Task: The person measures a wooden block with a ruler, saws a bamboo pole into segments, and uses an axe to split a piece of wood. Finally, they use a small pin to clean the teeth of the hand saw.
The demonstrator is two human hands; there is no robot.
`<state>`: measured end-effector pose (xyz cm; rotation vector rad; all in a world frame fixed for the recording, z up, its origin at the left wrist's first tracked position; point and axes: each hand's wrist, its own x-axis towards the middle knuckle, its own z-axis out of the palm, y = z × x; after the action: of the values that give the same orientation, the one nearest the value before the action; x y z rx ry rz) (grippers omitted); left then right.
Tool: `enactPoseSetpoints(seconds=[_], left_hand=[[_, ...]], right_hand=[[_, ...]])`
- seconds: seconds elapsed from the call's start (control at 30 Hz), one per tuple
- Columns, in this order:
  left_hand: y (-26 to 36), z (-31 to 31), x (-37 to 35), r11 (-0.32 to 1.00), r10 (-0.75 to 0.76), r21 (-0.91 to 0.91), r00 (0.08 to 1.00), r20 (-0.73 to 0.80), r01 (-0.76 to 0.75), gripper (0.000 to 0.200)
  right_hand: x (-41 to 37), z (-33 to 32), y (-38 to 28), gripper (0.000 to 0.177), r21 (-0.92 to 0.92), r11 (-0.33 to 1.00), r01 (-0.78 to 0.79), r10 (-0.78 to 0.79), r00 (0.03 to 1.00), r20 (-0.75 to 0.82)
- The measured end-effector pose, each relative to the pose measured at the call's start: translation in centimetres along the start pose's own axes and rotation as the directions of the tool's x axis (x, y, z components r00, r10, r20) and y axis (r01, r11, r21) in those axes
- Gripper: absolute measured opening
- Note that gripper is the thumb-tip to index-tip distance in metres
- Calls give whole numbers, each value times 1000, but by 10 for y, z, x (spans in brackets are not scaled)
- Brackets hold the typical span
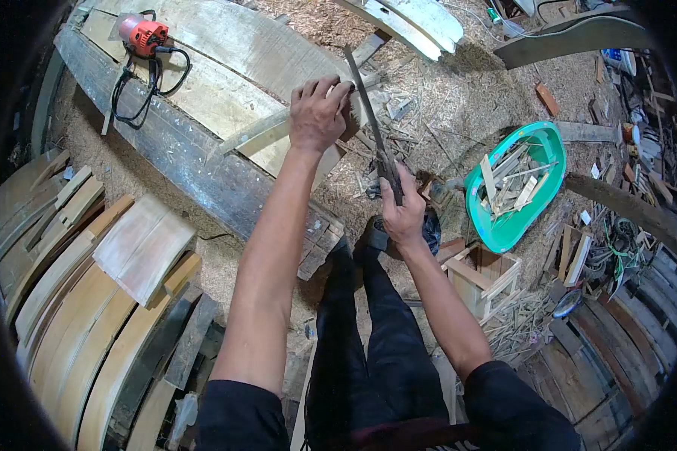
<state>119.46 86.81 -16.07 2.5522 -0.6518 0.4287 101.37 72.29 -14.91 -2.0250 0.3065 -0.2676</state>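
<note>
My right hand (401, 207) is wrapped round the handle end of a handsaw (371, 113). The blade points up and away, seen nearly edge-on, close beside my left hand (320, 114). That hand's fingers are bent over a curved wooden piece (257, 132) lying across the workbench (233, 188); the part under the palm is hidden. Wide pale boards (218, 45) cover the bench top beyond. Whether the saw teeth touch the wood cannot be made out.
An orange power tool (144, 34) with a black cord sits on the bench. To the right, a green tub (516, 237) holds wood scraps. Curved planks (90, 323) are stacked at left. Below my right hand stands a small wooden frame (483, 282). Shavings cover the floor.
</note>
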Motion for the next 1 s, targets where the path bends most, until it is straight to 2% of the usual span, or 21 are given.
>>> enactPoseSetpoints(seconds=[0.3, 0.4, 0.6, 0.7, 0.9, 1.0], left_hand=[[-1, -1, 2, 1000, -3, 23, 999, 32, 2, 29], [0, 0, 2, 1000, 2, 24, 1000, 7, -3, 26], [-1, -1, 3, 1000, 2, 18, 1000, 22, -2, 26], [0, -1, 2, 1000, -9, 13, 999, 39, 9, 29], [-2, -1, 4, 1000, -9, 21, 1000, 20, 8, 31], [-1, -1, 3, 1000, -11, 5, 1000, 29, 11, 33]], right_hand=[[1, -6, 6, 37, 30, 997, -78, 75, 995, 69], [6, -5, 6, 37, 11, 999, -51, 50, 996, 71], [13, -9, -10, 39, -70, 990, -125, 135, 980, 147], [18, -5, -7, 39, -92, 994, -52, 63, 990, 123], [17, -17, -19, 39, -71, 996, -61, 70, 989, 129], [28, -12, -13, 39, -115, 993, 11, 5, 991, 131]])
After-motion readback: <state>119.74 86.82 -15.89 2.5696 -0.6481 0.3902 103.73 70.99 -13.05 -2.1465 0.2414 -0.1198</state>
